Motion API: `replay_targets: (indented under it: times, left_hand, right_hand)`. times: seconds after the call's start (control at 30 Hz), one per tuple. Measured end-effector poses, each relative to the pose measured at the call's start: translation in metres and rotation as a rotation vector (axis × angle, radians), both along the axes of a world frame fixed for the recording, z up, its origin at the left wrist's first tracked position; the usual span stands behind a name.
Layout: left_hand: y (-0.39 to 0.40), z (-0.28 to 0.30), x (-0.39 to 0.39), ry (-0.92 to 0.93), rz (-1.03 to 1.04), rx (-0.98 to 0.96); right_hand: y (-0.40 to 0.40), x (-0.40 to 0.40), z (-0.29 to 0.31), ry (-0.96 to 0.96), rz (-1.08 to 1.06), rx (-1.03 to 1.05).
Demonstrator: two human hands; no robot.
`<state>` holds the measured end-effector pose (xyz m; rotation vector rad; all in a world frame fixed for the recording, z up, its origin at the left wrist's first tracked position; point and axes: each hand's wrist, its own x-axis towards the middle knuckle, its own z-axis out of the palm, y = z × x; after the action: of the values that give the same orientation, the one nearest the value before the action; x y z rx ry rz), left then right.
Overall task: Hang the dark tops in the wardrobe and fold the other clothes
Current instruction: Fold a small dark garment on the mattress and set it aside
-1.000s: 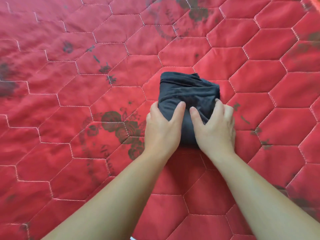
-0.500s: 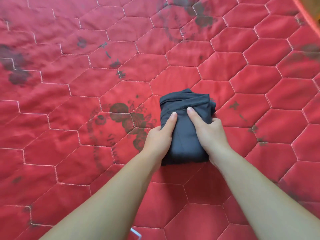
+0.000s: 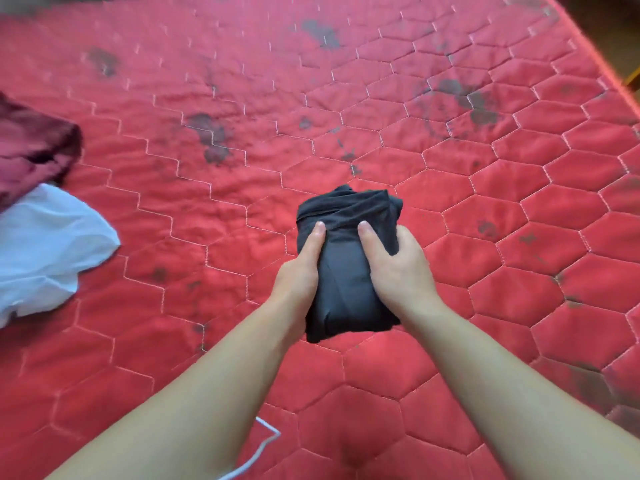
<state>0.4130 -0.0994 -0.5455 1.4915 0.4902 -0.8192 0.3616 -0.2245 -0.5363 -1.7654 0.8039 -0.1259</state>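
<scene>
A bedroom: red quilted mattress (image 3: pixel 450 188) strewn with clothes (image 3: pixel 48 244).

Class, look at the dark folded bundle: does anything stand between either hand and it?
Nothing does. The left hand and right hand already grip the bundle from both sides, over the red quilt.

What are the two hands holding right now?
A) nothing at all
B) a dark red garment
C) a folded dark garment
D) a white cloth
C: the left hand and right hand both grip the folded dark garment over the red quilt, while the white cloth and dark red garment lie untouched at the far left.
</scene>
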Motion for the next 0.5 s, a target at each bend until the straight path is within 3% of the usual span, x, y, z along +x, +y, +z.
replay_targets:
  times: [0.17,0.5]
  left_hand:
    - [0.057,0.116,-0.003,-0.217,0.045,0.103]
    - [0.097,0.426,-0.033,-0.556,0.059,0.038]
  right_hand:
    - [0.047,0.002,0.111,-0.102,0.065,-0.017]
    - [0.084,-0.025,0.418,-0.328,0.161,0.082]
